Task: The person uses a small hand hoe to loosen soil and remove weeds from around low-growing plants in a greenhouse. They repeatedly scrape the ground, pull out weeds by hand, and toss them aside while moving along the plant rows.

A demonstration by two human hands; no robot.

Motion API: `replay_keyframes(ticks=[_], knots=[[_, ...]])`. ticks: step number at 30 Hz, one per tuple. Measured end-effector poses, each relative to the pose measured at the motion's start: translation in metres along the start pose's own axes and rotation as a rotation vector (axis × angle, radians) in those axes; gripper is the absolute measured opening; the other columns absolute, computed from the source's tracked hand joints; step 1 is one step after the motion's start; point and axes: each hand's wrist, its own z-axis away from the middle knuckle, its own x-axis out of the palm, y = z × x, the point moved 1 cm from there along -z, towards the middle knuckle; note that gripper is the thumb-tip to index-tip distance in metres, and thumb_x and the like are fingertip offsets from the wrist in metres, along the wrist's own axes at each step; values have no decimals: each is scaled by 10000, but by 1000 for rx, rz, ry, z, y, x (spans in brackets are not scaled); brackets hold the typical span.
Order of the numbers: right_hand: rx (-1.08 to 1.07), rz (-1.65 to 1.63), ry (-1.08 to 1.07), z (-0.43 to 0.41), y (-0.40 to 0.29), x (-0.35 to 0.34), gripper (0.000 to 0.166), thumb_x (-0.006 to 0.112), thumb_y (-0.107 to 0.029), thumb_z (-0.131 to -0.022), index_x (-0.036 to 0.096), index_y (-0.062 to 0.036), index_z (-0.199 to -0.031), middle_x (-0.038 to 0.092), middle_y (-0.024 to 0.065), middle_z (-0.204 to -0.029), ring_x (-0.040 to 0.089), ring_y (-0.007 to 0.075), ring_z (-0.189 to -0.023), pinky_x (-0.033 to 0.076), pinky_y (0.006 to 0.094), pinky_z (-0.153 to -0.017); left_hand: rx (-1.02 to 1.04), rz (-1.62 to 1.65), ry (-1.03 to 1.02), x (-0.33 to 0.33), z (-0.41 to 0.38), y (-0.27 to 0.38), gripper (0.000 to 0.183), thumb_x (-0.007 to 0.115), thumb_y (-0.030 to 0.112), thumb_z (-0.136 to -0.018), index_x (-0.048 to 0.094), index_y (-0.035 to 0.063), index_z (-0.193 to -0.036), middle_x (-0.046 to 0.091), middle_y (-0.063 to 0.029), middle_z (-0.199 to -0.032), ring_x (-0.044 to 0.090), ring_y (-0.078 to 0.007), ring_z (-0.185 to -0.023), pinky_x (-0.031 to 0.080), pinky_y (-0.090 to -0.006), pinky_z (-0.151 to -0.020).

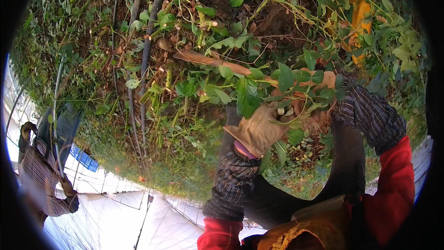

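Note:
My left hand [260, 128], in a tan glove with a purple edge at the wrist, is bent around leafy green stems [280, 151]; leaves hide its fingertips. My right hand [326, 80], gloved in tan, is largely hidden behind foliage at the end of the dark checked sleeve. A long brown, wooden-looking piece [215, 63] runs left from beside it; whether that hand grips it cannot be told. Broad green leaves [247, 97] lie between and above the hands. Left of them, cut green stem stubs [169, 78] with pale ends stand in the soil.
Dark hoses or pipes [146, 52] cross the plants. A yellow object [360, 21] lies among leaves at upper right. Another person in a striped top [43, 177] is at the left, near a blue crate [83, 158]. Pale sheeting [104, 218] spans the lower left.

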Motion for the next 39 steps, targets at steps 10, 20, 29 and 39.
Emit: replay_keyframes(ticks=[10,20,29,39], knots=[[206,-1633,-304,6,86,88,537,466,-558,-1005,569,-112,-1287,534,139,-954,482,183,-688,374,328,-471,-6,-1231,384,-52,22,12,496,582,198,-971,476,42,-1430,510,-189,-1444,518,-323,-1318,435,-449,-1097],[84,-1458,-171,-8,77,94,613,449,-455,-1056,313,-112,-1546,514,143,-1414,614,286,-1145,596,401,-835,27,-353,619,-88,7,-59,382,611,131,-962,574,-5,-1317,625,-186,-1296,650,-297,-1120,555,-398,-885],[164,-111,144,-14,2,82,402,478,-335,-1058,560,-23,-1297,662,84,-948,623,151,-698,526,312,-565,36,-492,571,-69,4,-55,315,613,131,-978,618,-49,-1237,681,-163,-1186,686,-263,-1029,576,-364,-822],[608,-907,366,-14,47,144,336,582,-372,-1010,643,-50,-1085,610,42,-684,531,88,-503,380,249,-413,-46,-188,809,-71,25,-36,293,630,134,-975,614,-63,-1191,702,-181,-1111,710,-287,-919,620,-397,-789]])
